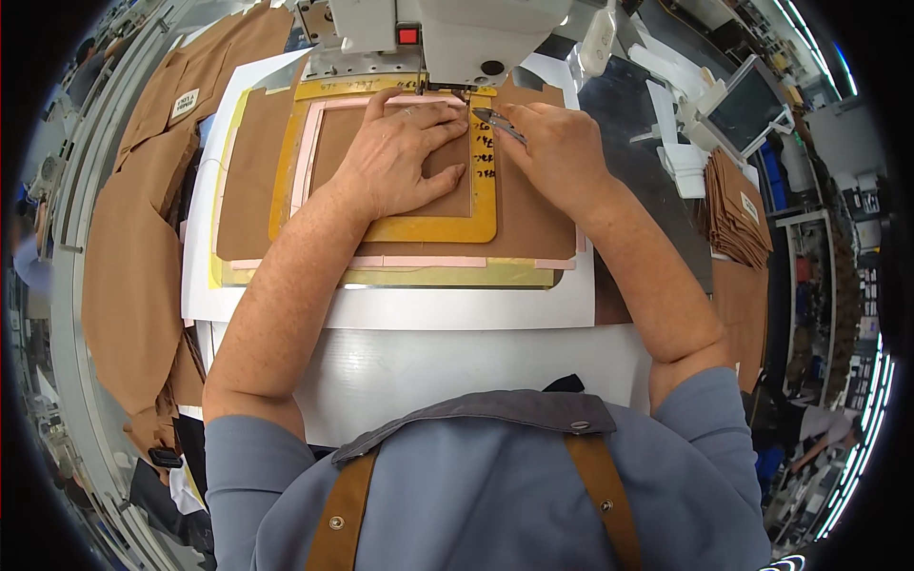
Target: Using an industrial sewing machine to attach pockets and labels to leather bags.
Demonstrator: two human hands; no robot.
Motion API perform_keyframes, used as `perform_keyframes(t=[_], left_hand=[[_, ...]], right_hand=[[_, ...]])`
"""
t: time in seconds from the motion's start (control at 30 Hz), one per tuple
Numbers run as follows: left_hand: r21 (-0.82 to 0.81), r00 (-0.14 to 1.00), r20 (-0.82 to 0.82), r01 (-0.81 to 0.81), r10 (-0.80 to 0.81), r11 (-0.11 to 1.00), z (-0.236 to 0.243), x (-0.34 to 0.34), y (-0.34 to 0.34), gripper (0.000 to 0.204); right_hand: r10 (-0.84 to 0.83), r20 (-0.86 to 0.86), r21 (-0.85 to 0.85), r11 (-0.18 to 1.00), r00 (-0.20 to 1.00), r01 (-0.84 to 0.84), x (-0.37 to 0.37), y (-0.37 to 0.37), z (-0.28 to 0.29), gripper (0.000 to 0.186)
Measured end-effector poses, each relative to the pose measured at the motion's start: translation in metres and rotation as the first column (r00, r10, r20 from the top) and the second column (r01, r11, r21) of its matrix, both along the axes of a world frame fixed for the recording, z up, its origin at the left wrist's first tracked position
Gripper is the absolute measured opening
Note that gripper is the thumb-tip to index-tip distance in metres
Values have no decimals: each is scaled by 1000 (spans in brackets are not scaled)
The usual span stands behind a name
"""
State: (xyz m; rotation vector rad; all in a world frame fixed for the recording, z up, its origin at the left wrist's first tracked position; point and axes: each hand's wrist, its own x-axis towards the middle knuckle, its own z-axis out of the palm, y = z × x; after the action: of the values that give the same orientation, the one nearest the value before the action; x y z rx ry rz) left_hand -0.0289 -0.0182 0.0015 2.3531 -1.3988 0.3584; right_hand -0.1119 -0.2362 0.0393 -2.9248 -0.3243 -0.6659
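My left hand [400,157] lies flat with its fingers spread over a brown fabric piece [533,214] and the yellow frame [428,229] on top of it. Its fingertips reach the frame's upper right inner corner. In my right hand [564,152] is a small pair of metal thread snips [497,122], the blades pointing left at that same corner, just below the needle area of a sewing machine [486,43]. Pink strips [303,157] line the inside of the frame. Under the fabric are a yellowish template sheet [428,277] and a large white sheet [457,314].
Brown fabric pieces [133,276] hang along the left side. At the right sits a stack of brown pieces [735,209] with a pale label, near a small monitor [747,105]. The machine head overhangs the far side of the work.
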Motion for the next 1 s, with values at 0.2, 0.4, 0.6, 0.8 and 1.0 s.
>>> perform_keyframes(t=[0.2,0.4,0.6,0.8,1.0], left_hand=[[-9,1000,16,0,0,1000,-3,1,0,53],[8,1000,11,-1,1,1000,-3,3,0,53],[30,1000,15,2,-2,1000,-6,5,0,53],[46,1000,18,-7,6,999,-4,3,1,52],[7,998,-13,-59,59,998,-1,1,6,47]], right_hand=[[13,6,-134,991,1000,-12,4,7,6,19],[69,48,-198,978,996,-58,13,13,3,13],[76,48,-282,958,996,-59,18,16,5,10],[-19,-64,-438,899,998,-11,25,26,10,6],[-99,-167,-556,831,981,-11,26,46,22,11]])
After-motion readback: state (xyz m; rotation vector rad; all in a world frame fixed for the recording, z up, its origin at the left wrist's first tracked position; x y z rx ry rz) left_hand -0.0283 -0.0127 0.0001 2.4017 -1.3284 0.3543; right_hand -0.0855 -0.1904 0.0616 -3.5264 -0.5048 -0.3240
